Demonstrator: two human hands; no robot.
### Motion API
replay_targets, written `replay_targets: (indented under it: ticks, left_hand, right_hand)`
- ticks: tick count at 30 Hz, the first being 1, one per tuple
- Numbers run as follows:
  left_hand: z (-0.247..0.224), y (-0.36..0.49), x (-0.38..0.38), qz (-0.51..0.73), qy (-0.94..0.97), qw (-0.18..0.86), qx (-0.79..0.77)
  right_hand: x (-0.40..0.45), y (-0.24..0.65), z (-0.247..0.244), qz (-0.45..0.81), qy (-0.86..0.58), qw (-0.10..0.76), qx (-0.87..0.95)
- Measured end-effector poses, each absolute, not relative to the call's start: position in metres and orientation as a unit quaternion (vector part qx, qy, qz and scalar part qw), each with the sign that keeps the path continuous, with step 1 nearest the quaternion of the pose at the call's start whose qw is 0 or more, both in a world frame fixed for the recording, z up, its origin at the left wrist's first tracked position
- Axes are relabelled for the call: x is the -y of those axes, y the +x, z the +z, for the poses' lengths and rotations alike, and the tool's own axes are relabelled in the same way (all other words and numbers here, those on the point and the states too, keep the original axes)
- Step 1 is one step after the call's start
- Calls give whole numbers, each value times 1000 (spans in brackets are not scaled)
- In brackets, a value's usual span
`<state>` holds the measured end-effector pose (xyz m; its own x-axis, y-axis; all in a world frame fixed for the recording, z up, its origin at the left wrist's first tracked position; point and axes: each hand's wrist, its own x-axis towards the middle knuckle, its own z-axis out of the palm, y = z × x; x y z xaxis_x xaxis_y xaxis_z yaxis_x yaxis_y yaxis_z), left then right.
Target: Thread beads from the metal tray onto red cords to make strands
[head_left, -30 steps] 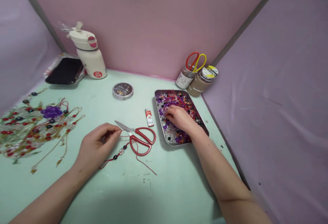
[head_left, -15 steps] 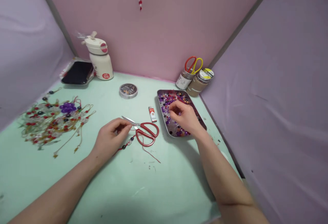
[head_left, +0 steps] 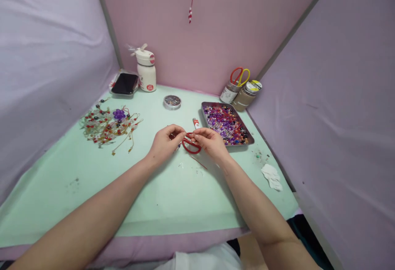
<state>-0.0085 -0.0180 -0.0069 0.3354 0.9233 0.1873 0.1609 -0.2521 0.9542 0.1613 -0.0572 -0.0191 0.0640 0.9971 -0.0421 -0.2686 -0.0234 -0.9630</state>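
Over the red-handled scissors (head_left: pixel 191 146), my two hands meet with their fingertips nearly touching. My left hand (head_left: pixel 166 142) pinches the red cord, whose beads show just below its fingers. My right hand (head_left: pixel 211 141) is closed in a pinch at the scissors' handles; whatever lies between its fingertips is too small to make out. A loose red cord end (head_left: pixel 199 162) trails on the green table below. The scissors' blades are hidden behind my left hand. Right behind my right hand is the metal tray (head_left: pixel 251 141) of mixed beads.
A lighter (head_left: pixel 196 123) lies beside the tray. Beaded strands (head_left: pixel 105 128) are heaped at left, with a phone (head_left: pixel 125 83) and bottle (head_left: pixel 147 76) behind. A round case (head_left: pixel 172 102) sits mid-table. Two jars (head_left: pixel 228 93) stand back right; crumpled tissue (head_left: pixel 272 177) lies right.
My right hand has left the bead tray and come over to my left hand above the scissors. The view has shifted, showing the table's front edge.
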Motion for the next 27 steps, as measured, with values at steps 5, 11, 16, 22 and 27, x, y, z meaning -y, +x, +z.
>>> replay_targets:
  ticks: [5,11,16,22,27]
  left_hand:
    - [-10,-5,19,403,689,454,-396]
    - [-11,-4,20,378,701,450,-403]
    - [-11,-3,21,375,722,426,-397]
    - [-9,-4,22,398,746,369,-386]
    - [-8,-5,23,430,759,340,-350]
  right_hand:
    - [58,159,-27,543,-457,572,412]
    - [58,161,-33,540,-449,577,417]
    - [58,163,-37,547,-441,586,403]
    - [59,158,-39,549,-436,594,395]
    - [59,158,-39,545,-433,607,383]
